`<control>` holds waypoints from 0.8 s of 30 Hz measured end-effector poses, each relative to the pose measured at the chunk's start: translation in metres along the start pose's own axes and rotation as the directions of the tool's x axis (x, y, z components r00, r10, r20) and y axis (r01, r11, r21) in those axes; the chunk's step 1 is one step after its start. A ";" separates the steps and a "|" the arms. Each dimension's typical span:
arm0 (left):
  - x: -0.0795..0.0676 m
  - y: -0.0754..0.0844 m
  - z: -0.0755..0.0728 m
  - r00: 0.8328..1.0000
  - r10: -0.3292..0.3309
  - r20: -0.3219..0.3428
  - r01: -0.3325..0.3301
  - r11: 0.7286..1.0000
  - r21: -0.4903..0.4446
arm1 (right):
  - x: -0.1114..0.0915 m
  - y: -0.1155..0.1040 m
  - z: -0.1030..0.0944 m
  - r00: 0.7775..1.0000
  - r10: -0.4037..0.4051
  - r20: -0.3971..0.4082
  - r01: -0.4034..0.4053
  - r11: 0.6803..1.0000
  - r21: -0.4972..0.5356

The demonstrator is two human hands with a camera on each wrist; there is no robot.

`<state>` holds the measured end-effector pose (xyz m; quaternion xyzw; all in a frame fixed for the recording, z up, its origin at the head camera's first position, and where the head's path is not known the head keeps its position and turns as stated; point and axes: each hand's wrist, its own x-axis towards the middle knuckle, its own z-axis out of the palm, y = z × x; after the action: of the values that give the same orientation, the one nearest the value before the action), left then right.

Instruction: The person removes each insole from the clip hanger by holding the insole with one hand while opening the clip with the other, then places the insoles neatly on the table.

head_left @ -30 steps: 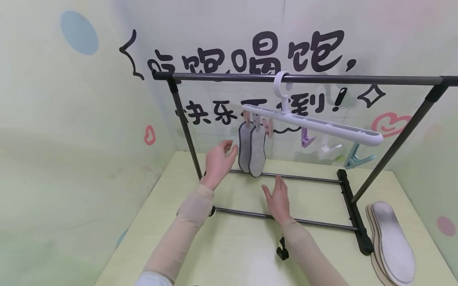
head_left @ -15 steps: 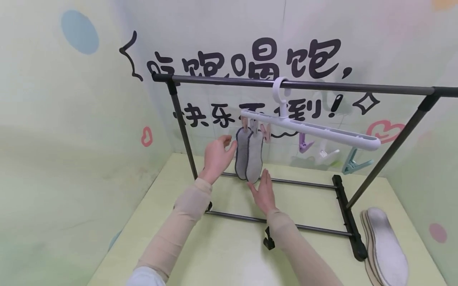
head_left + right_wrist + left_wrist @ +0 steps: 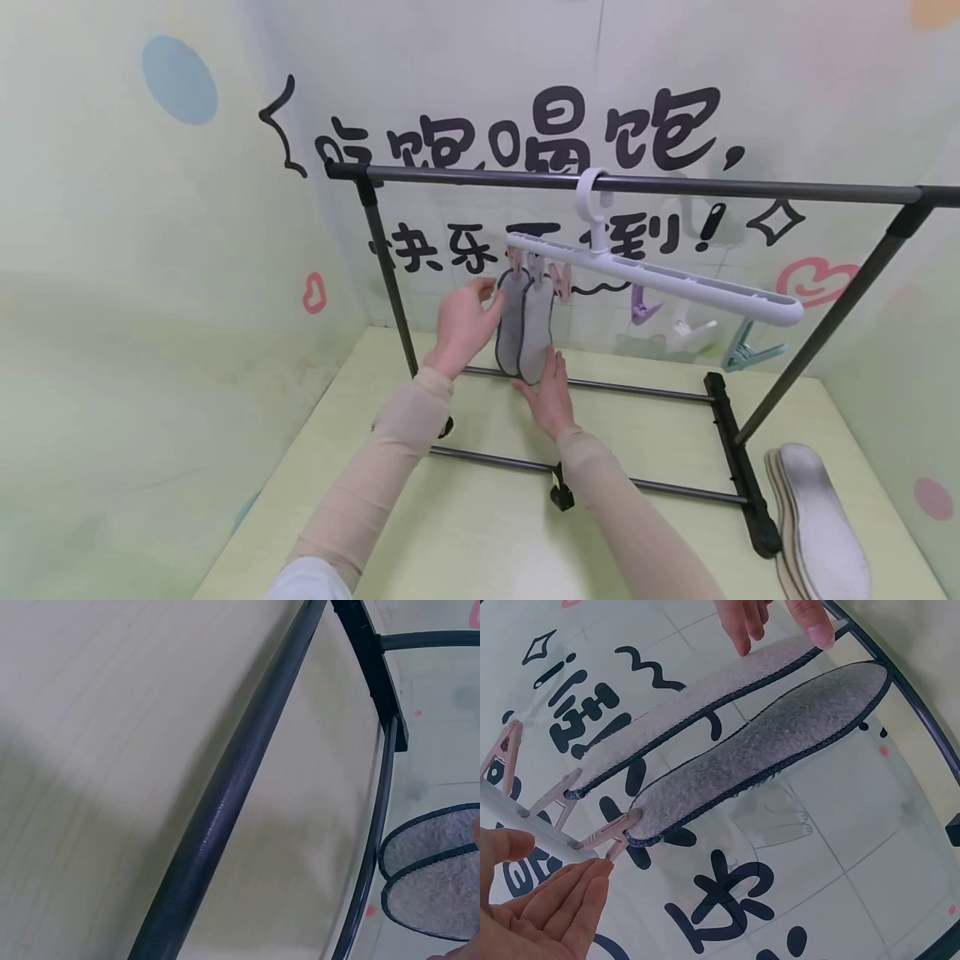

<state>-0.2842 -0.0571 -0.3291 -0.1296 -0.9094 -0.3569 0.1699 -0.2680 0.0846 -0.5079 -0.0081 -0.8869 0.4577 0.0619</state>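
Observation:
Two grey, dark-edged insoles hang side by side, toe ends up in small clips. The front insole (image 3: 536, 329) is nearer the right; the rear insole (image 3: 512, 321) is on the left. My left hand (image 3: 465, 325) is raised beside the rear insole's upper left edge. In the left wrist view its straight fingers (image 3: 570, 896) lie just below the pink clip (image 3: 609, 829), thumb apart. My right hand (image 3: 551, 396) touches the front insole's lower end, fingers extended along its right edge and thumb near its bottom. The clips hang from a white hanger (image 3: 652, 275).
The hanger hooks over the black rack's top bar (image 3: 465, 177). More clips hang from it, among them a purple clip (image 3: 641, 307) and a teal clip (image 3: 750, 350). A stack of insoles (image 3: 817, 517) lies on the table (image 3: 450, 533) at right. Rack bars run low across the table.
My right hand has moved left and up to the front insole's lower end. My left hand has drawn slightly closer to the rear insole. The insoles remain clipped.

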 end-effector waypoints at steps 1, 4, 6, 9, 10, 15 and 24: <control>0.001 0.001 0.001 1.000 -0.001 0.006 0.001 1.000 0.000 | 0.002 0.000 0.000 1.000 0.002 -0.001 -0.002 1.000 0.002; 0.006 0.003 0.004 0.999 -0.004 0.032 0.004 1.000 0.004 | 0.005 0.002 -0.001 1.000 0.014 0.001 -0.014 1.000 0.006; 0.009 0.005 0.006 0.999 -0.001 0.048 0.000 1.000 0.008 | 0.007 0.003 -0.001 1.000 0.026 0.000 -0.026 1.000 0.010; 0.015 0.009 0.009 0.998 0.013 0.069 -0.015 1.000 0.018 | 0.009 0.003 -0.002 0.999 0.038 0.000 -0.038 0.999 0.012; 0.017 0.011 0.009 0.997 0.021 0.072 -0.022 1.000 0.021 | 0.009 0.002 -0.003 0.999 0.040 -0.001 -0.040 0.999 0.018; 0.024 0.016 0.014 0.995 0.033 0.098 -0.035 0.999 0.021 | 0.013 0.000 -0.004 0.999 0.034 -0.001 -0.034 0.999 0.017; 0.034 0.017 0.025 0.996 0.001 0.092 0.000 1.000 -0.013 | 0.015 -0.001 -0.002 1.000 0.003 -0.016 -0.002 0.999 0.033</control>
<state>-0.3144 -0.0243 -0.3223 -0.1472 -0.9139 -0.3564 0.1270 -0.2828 0.0863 -0.5046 -0.0117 -0.8788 0.4721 0.0685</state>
